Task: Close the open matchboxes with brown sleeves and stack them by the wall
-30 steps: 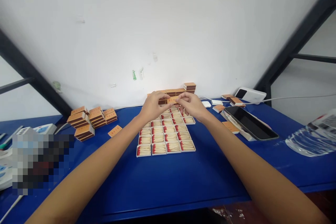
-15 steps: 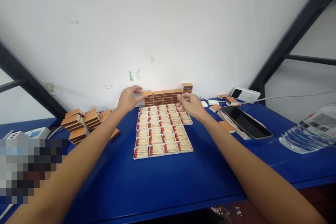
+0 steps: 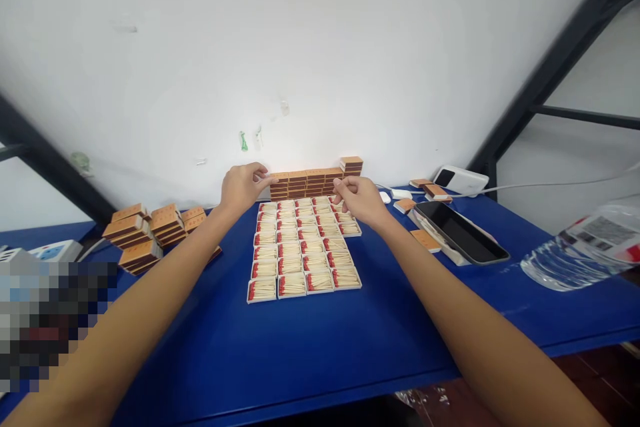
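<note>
My left hand (image 3: 243, 187) reaches to the back of the blue table (image 3: 320, 347) and pinches the left end of an orange matchbox (image 3: 279, 177). That box lies on top of the leftmost stack in a row of stacked matchboxes (image 3: 313, 181) against the wall. My right hand (image 3: 361, 200) hovers with fingers curled over the far right corner of a grid of open match trays (image 3: 300, 247), full of red-tipped matches. Nothing shows in its fingers.
Piles of closed matchboxes (image 3: 145, 230) stand at the left, near a power strip (image 3: 55, 252). At the right are a dark phone (image 3: 460, 232) on a white tray, loose orange boxes (image 3: 425, 240), a white power bank (image 3: 460, 180) with a cable, and a clear plastic bag (image 3: 585, 247).
Both hands held one matchbox over the grid. My left hand carried it left and back onto the end of the stacked row. My right hand let go and stayed by the grid.
</note>
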`<state>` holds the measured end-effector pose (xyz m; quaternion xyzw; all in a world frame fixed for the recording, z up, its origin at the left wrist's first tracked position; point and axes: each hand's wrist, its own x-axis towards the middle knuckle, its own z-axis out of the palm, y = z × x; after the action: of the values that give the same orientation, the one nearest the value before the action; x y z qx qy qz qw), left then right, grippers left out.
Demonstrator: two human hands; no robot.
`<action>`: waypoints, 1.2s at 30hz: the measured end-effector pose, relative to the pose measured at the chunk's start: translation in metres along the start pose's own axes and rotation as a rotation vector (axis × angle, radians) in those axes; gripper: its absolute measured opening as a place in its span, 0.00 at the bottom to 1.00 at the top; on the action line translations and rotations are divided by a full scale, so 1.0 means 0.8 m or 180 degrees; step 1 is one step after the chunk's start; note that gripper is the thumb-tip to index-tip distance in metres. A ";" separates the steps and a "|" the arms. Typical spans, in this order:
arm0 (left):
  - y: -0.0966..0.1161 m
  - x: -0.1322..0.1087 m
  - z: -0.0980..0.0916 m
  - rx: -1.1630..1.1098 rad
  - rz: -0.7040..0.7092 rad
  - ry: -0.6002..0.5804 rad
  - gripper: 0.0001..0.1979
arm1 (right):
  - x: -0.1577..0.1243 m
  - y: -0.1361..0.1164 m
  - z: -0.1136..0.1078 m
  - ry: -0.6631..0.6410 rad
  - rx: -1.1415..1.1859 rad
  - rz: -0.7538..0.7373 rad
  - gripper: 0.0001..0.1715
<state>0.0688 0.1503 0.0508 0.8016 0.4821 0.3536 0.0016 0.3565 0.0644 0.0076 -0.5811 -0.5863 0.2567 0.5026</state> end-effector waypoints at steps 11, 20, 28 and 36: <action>-0.062 -0.126 -0.114 0.1383 -0.0455 -0.2113 0.29 | -0.007 -0.002 0.002 0.0106 -0.0664 -0.0331 0.20; -0.044 -0.148 -0.118 0.0707 -0.0104 -0.2004 0.12 | -0.017 -0.008 0.008 0.0089 -0.1103 -0.0544 0.18; -0.007 -0.167 -0.084 -0.0489 0.0374 -0.0659 0.14 | -0.047 -0.031 0.047 -0.0244 0.0348 -0.0196 0.19; 0.012 -0.180 -0.066 -0.0955 0.0397 -0.0212 0.13 | -0.125 -0.079 0.104 -0.1706 0.1516 0.0527 0.23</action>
<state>0.0052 0.0156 0.0119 0.8320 0.3728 0.3943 0.1153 0.2379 -0.0183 0.0045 -0.4053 -0.5720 0.5689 0.4299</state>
